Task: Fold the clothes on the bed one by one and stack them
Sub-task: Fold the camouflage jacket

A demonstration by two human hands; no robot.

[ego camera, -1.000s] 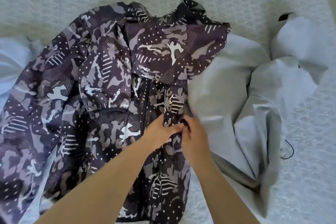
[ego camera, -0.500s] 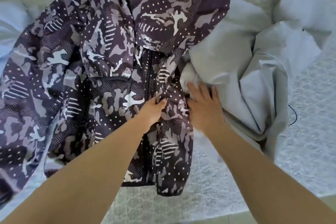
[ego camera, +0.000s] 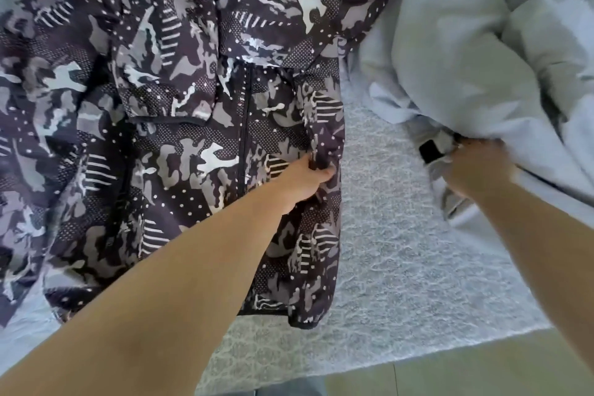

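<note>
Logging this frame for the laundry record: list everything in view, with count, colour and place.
camouflage jacket: one, dark purple-grey with white marks, spread on the left of the bed, zip closed.
pale garment: one heap, light grey-blue, crumpled at right; number of pieces unclear.
black tag: one, black, at the heap's lower edge.
bed cover: one, pale textured, underneath.
floor: light tiles, bottom edge.
left hand: grips the jacket's right front edge.
right hand: grips the pale garment.

Left hand (ego camera: 307, 178) pinching, right hand (ego camera: 479, 170) gripping, arms extended.
</note>
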